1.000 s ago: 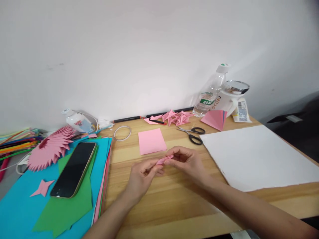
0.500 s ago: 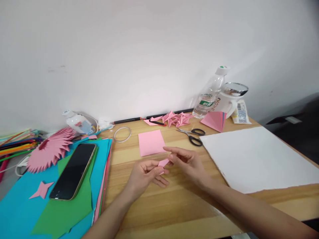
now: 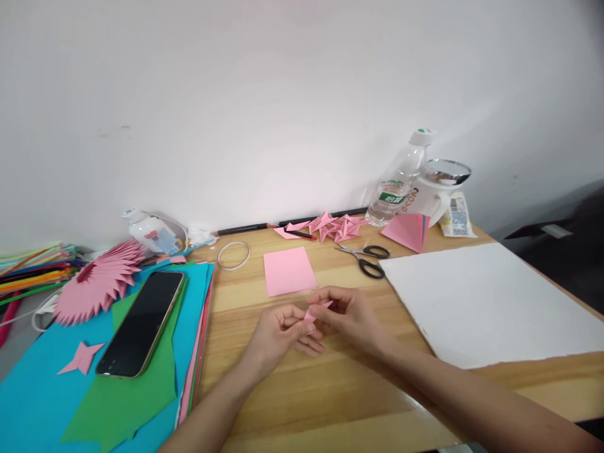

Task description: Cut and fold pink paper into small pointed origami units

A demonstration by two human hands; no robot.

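Note:
A small folded piece of pink paper (image 3: 311, 314) is pinched between my two hands above the wooden table. My left hand (image 3: 278, 333) grips its lower left end with thumb and fingers. From the other side, my right hand (image 3: 348, 314) has thumb and forefinger closed on it, and a pointed tip sticks out to the right. Fingers hide part of the piece. Just beyond my hands lies a flat square of pink paper (image 3: 289, 270). Black-handled scissors (image 3: 365, 257) rest to the right of the square, and pink folded paper stars (image 3: 337, 228) sit behind.
At left, a phone (image 3: 141, 324) lies on green and blue paper (image 3: 33, 402) beside a small pink star (image 3: 82, 358) and a pleated pink ring (image 3: 97, 283). A white board (image 3: 491, 308) covers the right. A water bottle (image 3: 401, 182) and mug (image 3: 438, 195) stand by the wall.
My right hand has moved down and its forefinger, earlier stretched out, now curls round the folded paper. The paper's pointed tip now shows past the right thumb.

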